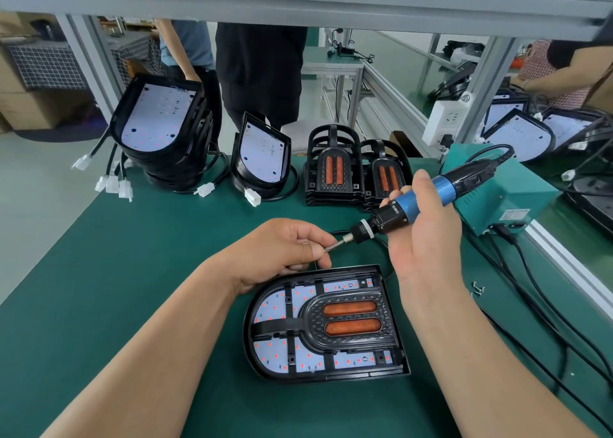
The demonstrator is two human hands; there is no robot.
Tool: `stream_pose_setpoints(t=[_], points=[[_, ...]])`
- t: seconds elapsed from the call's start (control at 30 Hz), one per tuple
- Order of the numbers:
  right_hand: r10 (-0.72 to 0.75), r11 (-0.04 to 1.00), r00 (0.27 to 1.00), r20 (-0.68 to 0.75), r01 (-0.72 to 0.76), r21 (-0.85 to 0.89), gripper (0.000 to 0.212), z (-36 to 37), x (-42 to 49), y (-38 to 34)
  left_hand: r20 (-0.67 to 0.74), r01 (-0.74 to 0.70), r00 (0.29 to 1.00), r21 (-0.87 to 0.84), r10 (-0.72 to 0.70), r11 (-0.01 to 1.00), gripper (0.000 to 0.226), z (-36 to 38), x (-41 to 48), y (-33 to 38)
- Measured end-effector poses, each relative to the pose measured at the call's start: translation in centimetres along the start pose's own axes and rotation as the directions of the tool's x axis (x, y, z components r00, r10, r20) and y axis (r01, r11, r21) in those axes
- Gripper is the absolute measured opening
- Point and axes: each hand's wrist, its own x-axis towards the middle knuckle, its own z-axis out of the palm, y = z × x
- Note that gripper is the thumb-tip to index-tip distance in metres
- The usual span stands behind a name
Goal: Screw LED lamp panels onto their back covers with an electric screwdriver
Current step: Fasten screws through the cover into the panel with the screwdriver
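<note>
Bright, even overhead light, soft shadows, sharp centre, wide-angle bending at the edges, slight background blur

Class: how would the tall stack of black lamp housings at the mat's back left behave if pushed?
The tall stack of black lamp housings leans visibly, so it would probably tip or slide apart rather than move as one. Its black cables with white connectors hang past the green mat and would likely drag or snag.

Teal power box (510, 200) near white socket strip (446, 120), people (262, 72) standing behind green bench (132, 255).
</note>
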Motion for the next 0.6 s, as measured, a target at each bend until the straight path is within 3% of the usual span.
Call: stream_pose_setpoints(t=[0.4, 0.6], points=[[0.089, 0.985, 0.994, -0.057, -0.079, 0.15, 0.021, -0.33, -0.27, 0.31, -0.02, -0.02, 1.0, -0.137, 0.018, 0.99, 0.025, -0.04, 0.21, -0.03], [0.098, 0.973, 0.993, -0.068, -0.081, 0.218, 0.019, -0.45, -0.18, -0.07, -0.033, 0.073, 0.996, -0.169, -0.079, 0.983, 0.026, -0.65, -0.31, 0.27]])
